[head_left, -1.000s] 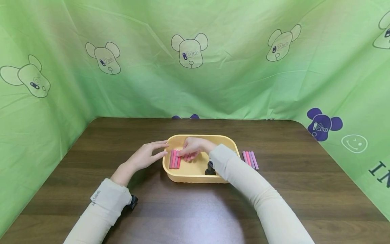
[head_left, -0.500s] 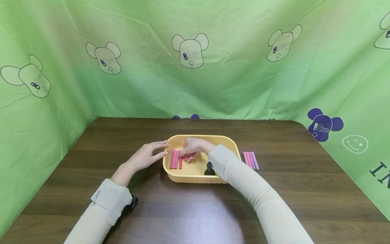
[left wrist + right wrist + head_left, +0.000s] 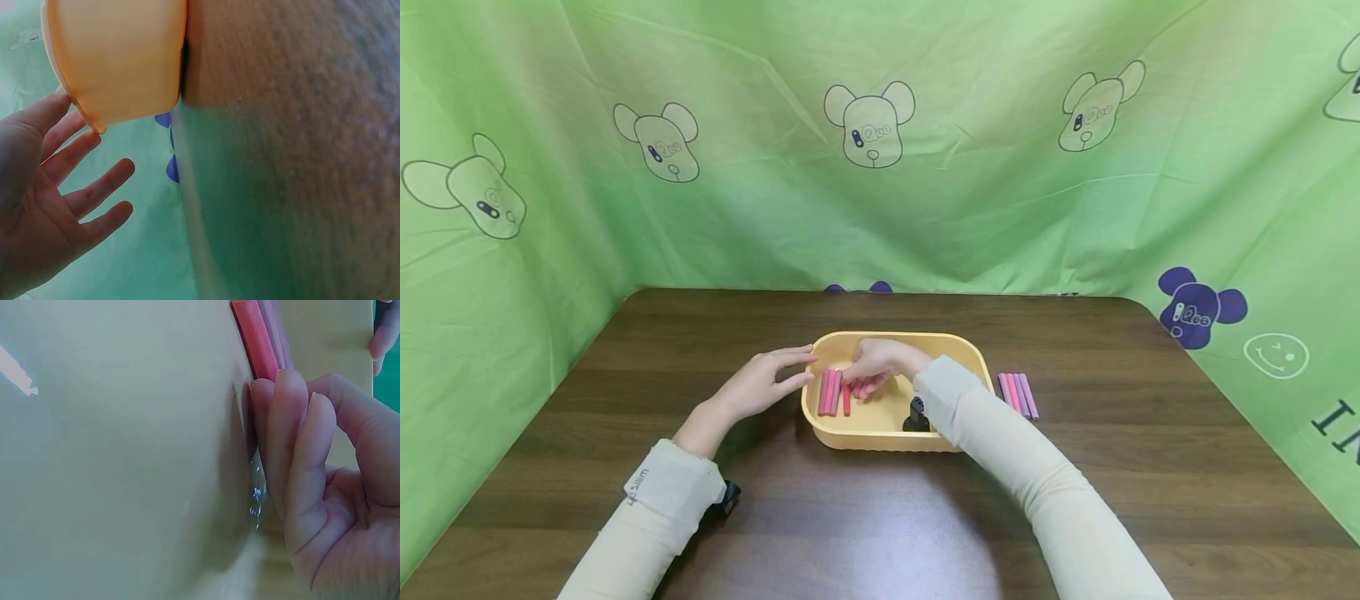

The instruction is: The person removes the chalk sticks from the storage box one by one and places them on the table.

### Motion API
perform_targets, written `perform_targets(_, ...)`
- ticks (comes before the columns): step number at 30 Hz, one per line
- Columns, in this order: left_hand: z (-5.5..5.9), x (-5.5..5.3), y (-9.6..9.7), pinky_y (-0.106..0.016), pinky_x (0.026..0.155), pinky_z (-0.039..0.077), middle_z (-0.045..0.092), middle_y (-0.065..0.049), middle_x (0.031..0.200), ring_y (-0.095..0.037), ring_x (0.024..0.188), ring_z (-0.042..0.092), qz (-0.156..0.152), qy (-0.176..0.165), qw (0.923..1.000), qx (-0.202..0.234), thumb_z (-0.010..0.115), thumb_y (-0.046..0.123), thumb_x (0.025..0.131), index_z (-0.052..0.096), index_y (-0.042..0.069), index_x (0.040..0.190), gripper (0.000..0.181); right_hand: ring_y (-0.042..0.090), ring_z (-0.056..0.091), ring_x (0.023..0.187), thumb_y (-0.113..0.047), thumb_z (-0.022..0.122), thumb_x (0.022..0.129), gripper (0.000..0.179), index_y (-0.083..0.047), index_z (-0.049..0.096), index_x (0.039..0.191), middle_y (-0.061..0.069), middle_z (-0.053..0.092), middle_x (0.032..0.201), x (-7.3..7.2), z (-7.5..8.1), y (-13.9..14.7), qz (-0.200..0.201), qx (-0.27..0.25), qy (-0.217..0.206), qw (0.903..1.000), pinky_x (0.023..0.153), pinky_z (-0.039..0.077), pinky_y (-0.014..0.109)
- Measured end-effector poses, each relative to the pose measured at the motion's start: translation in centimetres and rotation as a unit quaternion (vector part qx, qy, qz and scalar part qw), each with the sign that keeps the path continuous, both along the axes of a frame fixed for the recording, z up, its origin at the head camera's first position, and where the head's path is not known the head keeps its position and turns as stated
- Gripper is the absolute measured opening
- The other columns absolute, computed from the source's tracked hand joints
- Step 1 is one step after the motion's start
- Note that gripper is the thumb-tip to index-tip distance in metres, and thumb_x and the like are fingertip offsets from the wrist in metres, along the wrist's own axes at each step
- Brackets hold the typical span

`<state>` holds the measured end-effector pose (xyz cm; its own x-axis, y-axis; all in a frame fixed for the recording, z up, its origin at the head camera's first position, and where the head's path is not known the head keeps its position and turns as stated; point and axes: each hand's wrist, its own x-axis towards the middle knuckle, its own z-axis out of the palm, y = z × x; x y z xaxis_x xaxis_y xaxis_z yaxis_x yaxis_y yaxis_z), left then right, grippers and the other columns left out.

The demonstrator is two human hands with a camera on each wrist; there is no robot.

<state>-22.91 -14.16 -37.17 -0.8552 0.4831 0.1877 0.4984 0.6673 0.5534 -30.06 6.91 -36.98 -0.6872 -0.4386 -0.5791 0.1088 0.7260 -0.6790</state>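
My left hand [image 3: 760,385] rests at the left rim of a yellow plastic basket [image 3: 880,442], its fingers fairly straight. In the left wrist view, thumb and fingertips touch the basket's edge. Inside the basket, my right hand [image 3: 878,367] has its thumb and fingers together at the far end of a slim red stick [image 3: 847,402]. That end is hidden by the fingers. Close on the left lie a few pink and mauve sticks [image 3: 830,393], side by side. A narrow gap parts the red stick from them. The right wrist view shows the red stick [image 3: 257,340] against my fingertips [image 3: 287,394].
Right of the basket, several purple and pink sticks [image 3: 1018,395] lie in a row on the dark wooden table [image 3: 820,525]. A black wrist camera [image 3: 917,415] hangs under the right cuff, over the basket. Green printed cloth [image 3: 970,208] surrounds the table's back and sides.
The red stick has shifted slightly right with my right hand, widening the gap to the other sticks in the basket. My left hand stays at the rim.
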Motion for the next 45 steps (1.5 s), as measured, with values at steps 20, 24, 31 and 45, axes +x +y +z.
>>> perform_targets(20, 0.2, 0.0, 0.1, -0.048, 0.109, 0.036, 0.05, -0.012, 0.14, -0.031, 0.131, 0.046, 0.001, -0.003, 1.0, 0.001, 0.059, 0.025, 0.092, 0.055, 0.004, 0.129, 0.043, 0.003, 0.057, 0.049, -0.01, 0.054, 0.09, 0.016, -0.003, 0.062, 0.079, 0.0, 0.064, 0.06, -0.6, 0.8, 1.4, 0.026, -0.069, -0.011, 0.9972, 0.049, 0.049, 0.012)
perform_targets(24, 0.2, 0.0, 0.1, -0.048, 0.109, 0.036, 0.049, -0.012, 0.14, -0.031, 0.131, 0.045, 0.001, -0.005, 1.0, 0.001, 0.059, 0.025, 0.092, 0.055, 0.004, 0.129, 0.043, 0.003, 0.059, 0.051, -0.009, 0.053, 0.089, 0.015, 0.0, 0.063, 0.084, 0.0, 0.064, 0.061, -0.6, 1.1, 1.9, 0.026, -0.085, -0.009, 0.996, 0.05, 0.049, 0.012)
perform_targets(31, 0.2, 0.0, 0.1, -0.048, 0.109, 0.036, 0.05, -0.012, 0.14, -0.031, 0.131, 0.045, 0.003, -0.009, 0.9999, 0.003, 0.059, 0.025, 0.092, 0.056, 0.005, 0.129, 0.043, 0.003, 0.06, 0.055, -0.007, 0.05, 0.089, 0.019, 0.007, 0.062, 0.095, 0.0, 0.065, 0.065, -0.6, 1.8, 2.8, 0.027, -0.117, -0.004, 0.9927, 0.053, 0.051, 0.012)
perform_targets(45, 0.1, 0.0, 0.0, -0.047, 0.109, 0.036, 0.049, -0.011, 0.141, -0.03, 0.132, 0.044, 0.001, -0.011, 0.9999, -0.002, 0.059, 0.026, 0.092, 0.056, 0.007, 0.13, 0.042, 0.005, 0.061, 0.063, -0.011, 0.048, 0.092, 0.017, 0.002, 0.059, 0.095, 0.0, 0.066, 0.074, -0.6, 3.1, 5.1, 0.025, -0.15, 0.019, 0.9883, 0.057, 0.052, 0.015)
